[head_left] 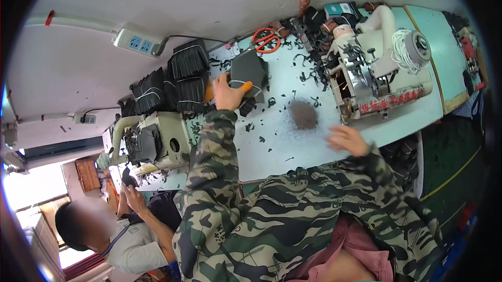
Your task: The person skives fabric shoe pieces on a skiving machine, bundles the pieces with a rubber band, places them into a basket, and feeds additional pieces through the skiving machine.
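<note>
My left hand [229, 95] is at the near-left edge of a bundle of dark, flat pieces [249, 68] tied with a pale band. Its fingers are bent around that edge, and an orange cover sits on one digit. My right hand [347, 141] is over the front part of the table, just left of the machine's base. It is slightly blurred, with fingers stretched out and nothing visible in them. The sewing-type machine [381, 67] has a red-marked front and a wheel wound with white cord.
Orange-handled scissors [266, 40] lie behind the bundle. More tied dark bundles [189, 61] are piled to the left. Black scraps and a brown dust patch [303, 115] cover parts of the white table [272, 163]. A co-worker [130, 245] handles a dark piece at a second machine [162, 141].
</note>
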Action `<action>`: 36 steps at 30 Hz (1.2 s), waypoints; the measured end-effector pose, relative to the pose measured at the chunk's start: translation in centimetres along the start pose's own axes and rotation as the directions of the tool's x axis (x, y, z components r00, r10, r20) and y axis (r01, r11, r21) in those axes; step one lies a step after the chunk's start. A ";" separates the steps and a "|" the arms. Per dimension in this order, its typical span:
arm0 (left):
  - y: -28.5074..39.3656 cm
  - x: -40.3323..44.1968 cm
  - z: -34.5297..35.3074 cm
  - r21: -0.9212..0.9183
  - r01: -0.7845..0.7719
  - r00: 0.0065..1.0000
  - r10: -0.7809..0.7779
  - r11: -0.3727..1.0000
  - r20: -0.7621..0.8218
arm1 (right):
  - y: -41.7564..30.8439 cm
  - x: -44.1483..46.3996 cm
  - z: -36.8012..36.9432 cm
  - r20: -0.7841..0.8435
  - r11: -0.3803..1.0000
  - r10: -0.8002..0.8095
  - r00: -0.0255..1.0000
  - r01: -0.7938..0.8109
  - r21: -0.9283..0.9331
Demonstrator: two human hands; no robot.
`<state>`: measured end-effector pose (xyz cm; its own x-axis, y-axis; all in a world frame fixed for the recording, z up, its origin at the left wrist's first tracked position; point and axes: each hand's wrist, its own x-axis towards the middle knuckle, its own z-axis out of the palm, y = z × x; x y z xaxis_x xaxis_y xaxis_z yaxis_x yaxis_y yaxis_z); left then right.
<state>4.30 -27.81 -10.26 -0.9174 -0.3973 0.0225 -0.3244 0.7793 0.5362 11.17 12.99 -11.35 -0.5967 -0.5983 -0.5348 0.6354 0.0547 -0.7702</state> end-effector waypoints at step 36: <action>10.1 -14.1 -2.8 -0.090 -0.502 0.863 0.505 0.860 0.014 | -4.6 8.6 8.2 -0.370 0.947 -0.118 0.921 0.217 0.237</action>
<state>14.60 -15.74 -2.81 -0.9588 0.0572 0.2782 0.2020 0.8259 0.5264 7.19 1.04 -9.56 -0.8064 -0.2619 -0.5302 0.5885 -0.2671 -0.7631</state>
